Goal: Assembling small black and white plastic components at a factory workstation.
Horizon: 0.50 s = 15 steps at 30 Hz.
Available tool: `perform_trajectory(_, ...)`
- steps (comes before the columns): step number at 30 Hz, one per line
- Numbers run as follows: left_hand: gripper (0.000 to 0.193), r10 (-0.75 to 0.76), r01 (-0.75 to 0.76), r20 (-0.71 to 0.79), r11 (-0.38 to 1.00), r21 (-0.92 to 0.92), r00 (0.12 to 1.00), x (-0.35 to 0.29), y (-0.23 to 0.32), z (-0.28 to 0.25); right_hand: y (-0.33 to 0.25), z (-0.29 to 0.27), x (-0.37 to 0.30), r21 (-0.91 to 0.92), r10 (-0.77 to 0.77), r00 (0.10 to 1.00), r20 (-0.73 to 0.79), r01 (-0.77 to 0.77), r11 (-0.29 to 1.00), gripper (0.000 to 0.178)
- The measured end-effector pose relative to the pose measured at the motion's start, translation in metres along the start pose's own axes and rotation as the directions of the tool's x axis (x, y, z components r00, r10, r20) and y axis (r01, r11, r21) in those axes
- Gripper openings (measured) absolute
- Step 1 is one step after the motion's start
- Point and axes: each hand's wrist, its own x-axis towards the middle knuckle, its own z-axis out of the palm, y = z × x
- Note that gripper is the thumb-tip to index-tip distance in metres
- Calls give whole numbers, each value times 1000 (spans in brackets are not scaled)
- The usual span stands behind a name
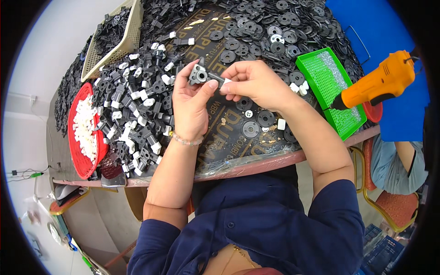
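Over the middle of the table, my left hand (192,101) grips a black plastic bracket (200,74) that has a round hole and a stem pointing right. My right hand (252,85) pinches a small white plastic cap (226,82) at the end of that stem; its fingertips partly hide the cap. To the left of my left hand lies a heap of similar black parts with white caps (149,102). Below my right hand rest a few loose black discs (266,118) and a white block (281,124).
A red basket of white caps (73,133) stands at the left, below a beige basket (123,46). Black discs pile up (279,18) at the back. An orange power screwdriver (380,80) hangs over a green tray of screws (316,57) at the right. Another person's arm (405,153) shows at far right.
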Motion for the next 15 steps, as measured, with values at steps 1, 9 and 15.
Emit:
perform_trajectory(1, 54, 12, -11, -7, 1000, 17, 1000, 0, -1, -3, 2, 1, 1, 31, 9, 1000, 11, -10, 999, 22)
perform_trajectory(9, 55, 82, -86, 28, 973, 215, 996, -1, 6, -4, 0, 11, -3, -62, -39, 998, -48, 36, 997, 21)
perform_trajectory(15, 56, -115, 117, 60, 992, -36, 992, 0, 10, -12, -8, 11, -5, -300, -203, 977, -59, 177, 937, 43)
